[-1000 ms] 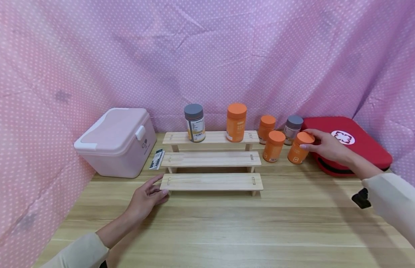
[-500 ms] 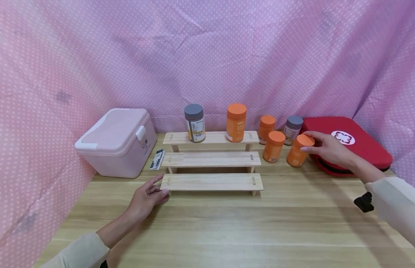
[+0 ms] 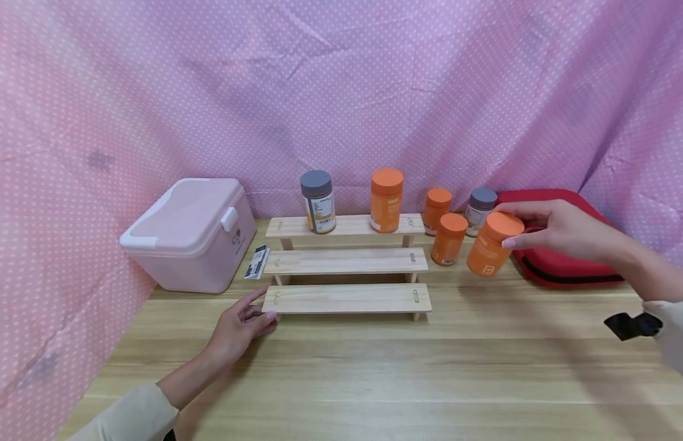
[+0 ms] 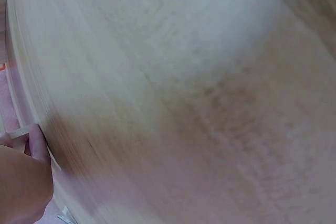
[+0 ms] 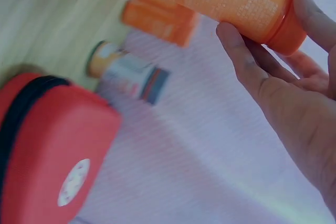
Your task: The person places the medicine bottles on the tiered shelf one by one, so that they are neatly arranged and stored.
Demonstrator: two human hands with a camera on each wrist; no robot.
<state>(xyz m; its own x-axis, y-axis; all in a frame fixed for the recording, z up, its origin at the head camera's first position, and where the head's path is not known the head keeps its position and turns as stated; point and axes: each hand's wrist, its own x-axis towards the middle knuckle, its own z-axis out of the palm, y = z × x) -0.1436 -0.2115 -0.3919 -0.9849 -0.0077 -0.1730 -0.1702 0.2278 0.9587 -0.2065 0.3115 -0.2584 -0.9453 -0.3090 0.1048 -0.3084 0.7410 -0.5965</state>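
My right hand (image 3: 573,233) grips an orange bottle (image 3: 489,248) near its lid, thumb on the near side. The bottle is slightly tilted and looks raised off the table; in the right wrist view the held bottle (image 5: 231,3) shows a barcode. At the left end of a three-step wooden rack (image 3: 347,299), my left hand (image 3: 236,324) holds the lowest step, with its thumb at the front edge. A grey-lidded bottle (image 3: 319,205) and a large orange bottle (image 3: 386,202) stand on the top step.
Two smaller orange bottles (image 3: 450,242) and a grey-lidded bottle (image 3: 479,214) stand right of the rack. Behind my right hand lies a red case (image 3: 562,269). A pink box (image 3: 192,239) and a small card (image 3: 257,262) are at left. A pink dotted curtain hangs behind.
My right hand has drawn the orange bottle up and slightly toward me, away from the red case. The left hand stays at the rack's end.
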